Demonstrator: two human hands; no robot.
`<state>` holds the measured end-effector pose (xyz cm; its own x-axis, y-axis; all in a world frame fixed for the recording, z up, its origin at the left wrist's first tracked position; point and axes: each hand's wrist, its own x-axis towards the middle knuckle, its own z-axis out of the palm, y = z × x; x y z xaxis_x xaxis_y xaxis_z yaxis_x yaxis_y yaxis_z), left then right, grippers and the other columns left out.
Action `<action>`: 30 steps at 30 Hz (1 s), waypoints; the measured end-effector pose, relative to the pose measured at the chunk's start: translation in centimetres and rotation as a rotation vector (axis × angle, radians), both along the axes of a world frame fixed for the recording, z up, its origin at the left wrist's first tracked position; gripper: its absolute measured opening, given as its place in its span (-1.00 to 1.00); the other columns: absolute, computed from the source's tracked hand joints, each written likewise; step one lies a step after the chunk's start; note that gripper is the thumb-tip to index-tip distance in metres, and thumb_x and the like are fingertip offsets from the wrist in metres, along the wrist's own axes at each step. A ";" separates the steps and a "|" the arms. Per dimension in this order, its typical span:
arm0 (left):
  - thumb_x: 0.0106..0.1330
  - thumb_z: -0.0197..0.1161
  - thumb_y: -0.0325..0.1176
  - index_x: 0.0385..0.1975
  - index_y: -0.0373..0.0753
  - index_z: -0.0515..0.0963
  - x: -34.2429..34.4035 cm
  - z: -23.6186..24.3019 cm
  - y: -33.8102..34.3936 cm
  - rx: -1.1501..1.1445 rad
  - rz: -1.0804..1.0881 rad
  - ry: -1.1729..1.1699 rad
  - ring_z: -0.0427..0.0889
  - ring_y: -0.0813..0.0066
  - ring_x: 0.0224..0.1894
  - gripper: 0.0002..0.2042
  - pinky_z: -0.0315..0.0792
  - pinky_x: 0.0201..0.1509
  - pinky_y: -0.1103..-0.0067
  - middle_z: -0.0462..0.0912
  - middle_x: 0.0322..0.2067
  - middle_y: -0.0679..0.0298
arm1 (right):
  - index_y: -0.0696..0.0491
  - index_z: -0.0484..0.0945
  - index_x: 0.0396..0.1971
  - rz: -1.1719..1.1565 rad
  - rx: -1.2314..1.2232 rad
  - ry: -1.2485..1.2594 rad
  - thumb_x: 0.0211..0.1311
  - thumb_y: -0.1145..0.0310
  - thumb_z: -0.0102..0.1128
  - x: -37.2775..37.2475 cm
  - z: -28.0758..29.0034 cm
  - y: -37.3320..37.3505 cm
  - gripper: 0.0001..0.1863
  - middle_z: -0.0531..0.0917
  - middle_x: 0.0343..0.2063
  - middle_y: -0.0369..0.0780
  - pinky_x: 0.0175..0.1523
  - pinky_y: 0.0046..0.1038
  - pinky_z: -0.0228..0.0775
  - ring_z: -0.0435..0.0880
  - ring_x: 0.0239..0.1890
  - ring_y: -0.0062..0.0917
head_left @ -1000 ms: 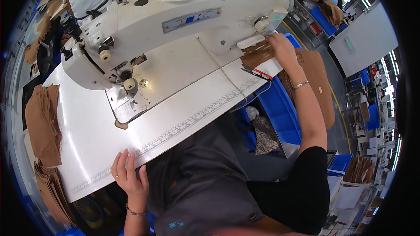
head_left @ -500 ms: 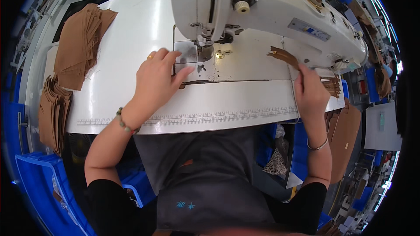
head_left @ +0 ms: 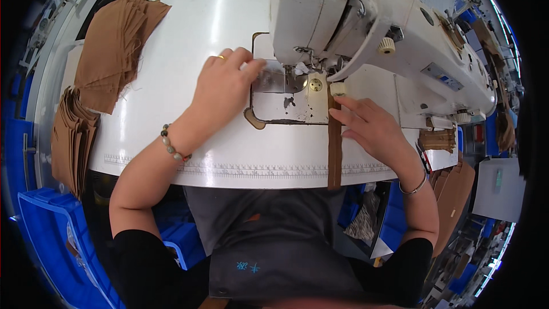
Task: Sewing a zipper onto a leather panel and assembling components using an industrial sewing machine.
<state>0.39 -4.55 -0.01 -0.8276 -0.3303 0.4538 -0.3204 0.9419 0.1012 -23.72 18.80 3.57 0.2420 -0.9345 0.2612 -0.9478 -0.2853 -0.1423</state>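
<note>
My left hand (head_left: 226, 83) is bent over the left side of the needle plate (head_left: 269, 80) of a white sewing machine (head_left: 311, 17). Its thumb and fingers are drawn together at the tips; anything between them is too small to make out. My right hand (head_left: 369, 129) is to the right of the needle, fingers stretched and apart. Its fingertips touch the upper part of a narrow brown strip (head_left: 334, 157), which looks like a zipper. The strip lies straight on the white table (head_left: 217, 137) and reaches its front edge; its far end is under the machine head.
Brown fabric pieces (head_left: 111, 51) are piled at the far left, beside a stack of folded brown pieces (head_left: 73, 143). More brown strips (head_left: 437, 139) lie at the right, above large brown panels (head_left: 454, 194). A blue bin (head_left: 54, 206) stands below left. A printed ruler (head_left: 240, 170) runs along the table's front.
My right hand has moved left, bringing the brown strip from the right side to beside the needle area, where it now lies lengthwise toward me. My left hand's fingertips have drawn together. The view has shifted.
</note>
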 end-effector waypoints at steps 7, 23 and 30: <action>0.30 0.20 -0.40 0.02 -0.12 0.69 -2.4 -0.8 1.7 -0.203 -0.016 -0.119 0.55 0.39 0.03 -0.69 0.38 -0.02 0.45 0.57 -0.15 0.29 | 0.08 0.63 0.02 0.199 -0.131 0.219 0.11 0.41 0.31 0.8 -1.7 -2.1 -0.59 0.66 -0.07 -0.16 -0.17 -0.38 0.60 0.65 -0.21 -0.38; 0.41 0.34 -0.16 -0.05 -0.20 0.71 9.5 2.9 -8.9 -0.293 0.490 0.073 0.71 0.16 0.00 -0.72 0.62 0.01 0.30 0.76 -0.01 0.20 | 0.18 0.66 -0.22 0.118 -0.330 0.118 0.04 0.48 0.34 4.9 -3.8 -2.1 -0.75 0.73 -0.10 -0.13 -0.01 -0.29 0.64 0.73 -0.09 -0.26; 0.42 0.17 -0.34 -0.22 -0.28 0.62 13.7 4.7 -14.9 -0.243 0.995 -0.148 0.74 0.05 -0.01 -0.84 0.63 -0.02 0.19 0.75 -0.09 0.12 | 0.18 0.67 -0.25 0.098 -0.369 0.066 0.02 0.52 0.34 4.9 -4.0 -2.4 -0.76 0.74 -0.13 -0.15 0.12 -0.23 0.62 0.75 -0.06 -0.28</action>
<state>14.13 -19.41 4.69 -0.2833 -0.8088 0.5154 -0.9590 0.2340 -0.1598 -18.86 16.36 -0.38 0.3525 -0.7521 0.5569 -0.9174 -0.3952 0.0469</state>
